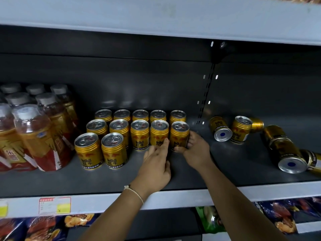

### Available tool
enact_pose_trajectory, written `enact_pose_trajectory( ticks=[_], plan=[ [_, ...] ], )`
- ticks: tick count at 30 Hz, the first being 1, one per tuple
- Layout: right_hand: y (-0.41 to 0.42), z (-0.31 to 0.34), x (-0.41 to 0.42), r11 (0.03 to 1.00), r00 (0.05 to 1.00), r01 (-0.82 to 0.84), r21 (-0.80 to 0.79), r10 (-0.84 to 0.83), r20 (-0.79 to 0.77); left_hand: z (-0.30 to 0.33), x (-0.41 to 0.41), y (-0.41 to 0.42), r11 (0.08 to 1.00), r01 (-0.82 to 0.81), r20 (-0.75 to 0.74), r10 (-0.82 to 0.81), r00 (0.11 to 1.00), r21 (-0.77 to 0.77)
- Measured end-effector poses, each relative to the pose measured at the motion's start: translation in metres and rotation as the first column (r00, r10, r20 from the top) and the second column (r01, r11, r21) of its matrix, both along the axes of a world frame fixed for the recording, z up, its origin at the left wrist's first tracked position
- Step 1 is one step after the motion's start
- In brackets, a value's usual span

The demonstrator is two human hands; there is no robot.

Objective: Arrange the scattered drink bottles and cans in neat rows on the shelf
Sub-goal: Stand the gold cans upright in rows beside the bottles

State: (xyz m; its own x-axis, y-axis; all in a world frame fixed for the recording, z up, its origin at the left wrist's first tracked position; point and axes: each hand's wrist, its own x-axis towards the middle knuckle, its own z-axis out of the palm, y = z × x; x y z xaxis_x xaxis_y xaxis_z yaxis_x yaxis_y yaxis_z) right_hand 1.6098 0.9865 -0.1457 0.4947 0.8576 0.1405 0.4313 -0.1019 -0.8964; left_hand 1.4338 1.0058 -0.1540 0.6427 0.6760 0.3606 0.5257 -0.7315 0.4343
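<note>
Several gold drink cans stand upright in rows on the dark shelf (225,173). My right hand (196,150) is wrapped around the rightmost can of the middle row (179,133). My left hand (157,162) rests flat in front, fingertips touching the neighbouring can (159,133). Two cans (101,150) form a shorter front row at the left. To the right, scattered cans lie on their sides, one (220,128) near the back and a larger one (284,152) near the edge; one can (240,129) stands upright among them.
Tea bottles with grey caps (38,133) fill the shelf's left end. A slotted upright (205,96) runs down the back wall. The shelf's front lip (104,204) carries a price tag (55,205). Snack bags (281,216) sit on the shelf below.
</note>
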Motion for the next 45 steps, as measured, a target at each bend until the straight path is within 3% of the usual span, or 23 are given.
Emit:
enact_pose_trajectory(
  ticks=[6, 19, 27, 45],
  plan=[
    [0.0016, -0.0046, 0.0004, 1.0, 1.0, -0.007, 0.009, 0.007, 0.03, -0.0014, 0.0019, 0.0019, 1.0, -0.019, 0.06, 0.02, 0.998, -0.014],
    [-0.0014, 0.0011, -0.005, 0.998, 0.966, 0.017, -0.069, 0.001, 0.257, 0.0002, 0.0011, 0.0006, 0.997, -0.038, 0.135, 0.047, 0.99, -0.065],
    [-0.0026, 0.0016, -0.0054, 0.997, 0.971, 0.062, -0.055, -0.047, 0.234, -0.002, 0.0019, 0.001, 0.995, -0.062, 0.137, 0.071, 0.988, -0.074],
    [-0.0017, 0.0027, -0.0057, 0.995, 0.942, 0.062, -0.078, -0.032, 0.334, -0.0007, 0.0004, 0.0001, 0.995, -0.082, 0.145, 0.09, 0.985, -0.06]
  ],
)
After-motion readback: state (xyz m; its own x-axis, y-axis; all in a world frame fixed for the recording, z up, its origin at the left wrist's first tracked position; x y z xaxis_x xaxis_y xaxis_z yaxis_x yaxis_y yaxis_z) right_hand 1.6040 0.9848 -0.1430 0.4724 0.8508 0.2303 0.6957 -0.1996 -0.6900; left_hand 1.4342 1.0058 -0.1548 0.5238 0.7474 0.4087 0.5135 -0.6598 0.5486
